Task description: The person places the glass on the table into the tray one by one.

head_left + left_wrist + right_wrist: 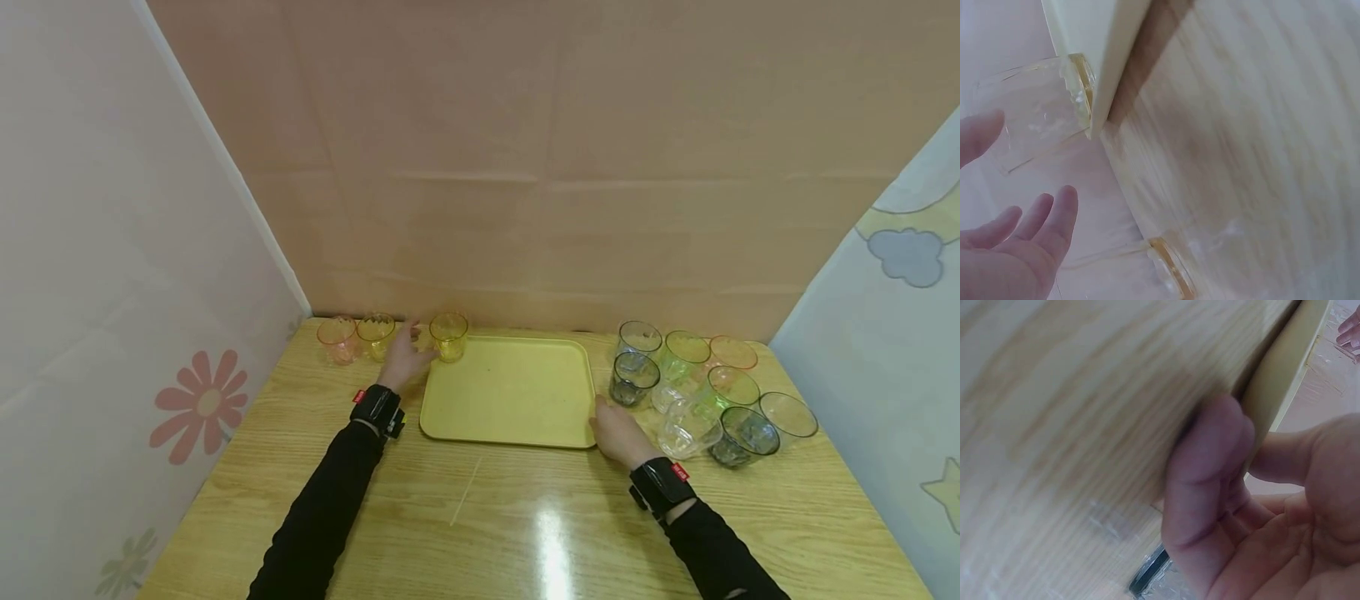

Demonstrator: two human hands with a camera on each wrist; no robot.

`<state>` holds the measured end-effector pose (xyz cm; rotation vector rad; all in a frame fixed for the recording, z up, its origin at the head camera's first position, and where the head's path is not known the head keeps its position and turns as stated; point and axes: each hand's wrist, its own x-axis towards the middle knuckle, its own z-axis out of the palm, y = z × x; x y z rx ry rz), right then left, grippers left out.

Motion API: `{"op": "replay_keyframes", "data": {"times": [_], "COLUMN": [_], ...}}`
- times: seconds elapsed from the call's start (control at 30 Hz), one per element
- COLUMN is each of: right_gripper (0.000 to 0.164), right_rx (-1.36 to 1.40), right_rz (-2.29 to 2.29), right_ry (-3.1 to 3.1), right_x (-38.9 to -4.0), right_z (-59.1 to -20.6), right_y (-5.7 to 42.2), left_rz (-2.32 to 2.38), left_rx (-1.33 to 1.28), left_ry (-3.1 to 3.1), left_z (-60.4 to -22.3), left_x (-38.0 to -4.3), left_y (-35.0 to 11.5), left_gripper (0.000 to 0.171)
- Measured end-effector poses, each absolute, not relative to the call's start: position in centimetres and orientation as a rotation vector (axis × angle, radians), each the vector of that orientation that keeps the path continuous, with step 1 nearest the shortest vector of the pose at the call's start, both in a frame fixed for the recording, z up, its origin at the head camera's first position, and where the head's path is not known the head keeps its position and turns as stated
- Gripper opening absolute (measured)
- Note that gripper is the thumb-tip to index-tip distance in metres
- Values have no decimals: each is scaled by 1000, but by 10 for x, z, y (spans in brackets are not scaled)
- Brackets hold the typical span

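Note:
A yellow tray lies on the wooden table. On its back left corner stands a yellow glass tumbler. My left hand is beside that tumbler, fingers spread and apart from it. In the left wrist view, the left hand's fingers hold nothing, and the tumbler's base sits at the tray's edge. Left of this hand are a second yellow tumbler and a pink tumbler. My right hand grips the tray's right edge, thumb above and curled fingers underneath.
Right of the tray stands a group of several tumblers, among them a dark grey one, a green one and a pink one. One clear glass lies tipped there. A brown backdrop closes the table's far side.

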<state>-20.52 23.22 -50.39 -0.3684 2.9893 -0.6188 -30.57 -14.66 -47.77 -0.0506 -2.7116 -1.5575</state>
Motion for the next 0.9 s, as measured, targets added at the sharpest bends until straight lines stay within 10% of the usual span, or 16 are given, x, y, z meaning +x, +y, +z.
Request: {"op": "replay_keyframes", "data": {"times": [0.9], "right_gripper": [34], "right_rx": [-396], "right_rz": [-610], "right_ry": [2991], "right_x": [-204], "right_z": [-503], "right_y": [232], "left_rz": [-1243], "left_rx": [433], "left_ry": [-2310], "left_z": [-494], "left_x": [-265], "left_y": [-223], "left_gripper": [24]}}
